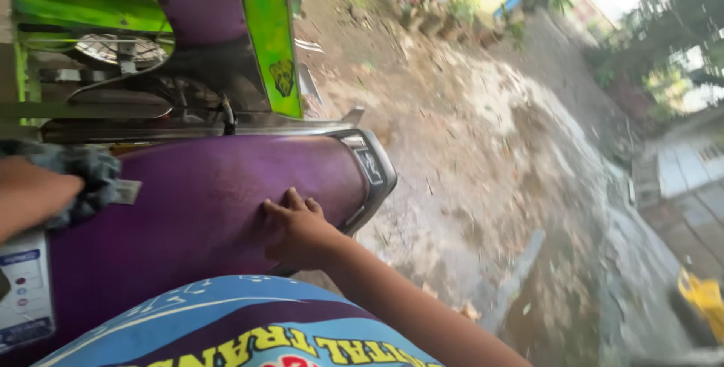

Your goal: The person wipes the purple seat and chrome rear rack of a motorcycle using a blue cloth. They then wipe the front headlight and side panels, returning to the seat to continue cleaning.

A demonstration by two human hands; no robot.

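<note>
The vehicle's body panel (pixel 204 201) is deep purple with a dull, dusty sheen, edged by a silvery grey trim (pixel 373 178). The frame (pixel 271 35) above it is bright lime green. The cloth (pixel 79 175) is a mottled blue-grey, perhaps denim. The shirt (pixel 241 322) is light blue with purple bands, white lines and yellow lettering.

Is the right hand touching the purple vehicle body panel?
Touching. The head view shows the right hand lying flat, palm and fingers down, on the glossy purple vehicle body panel, with no gap visible.
</note>
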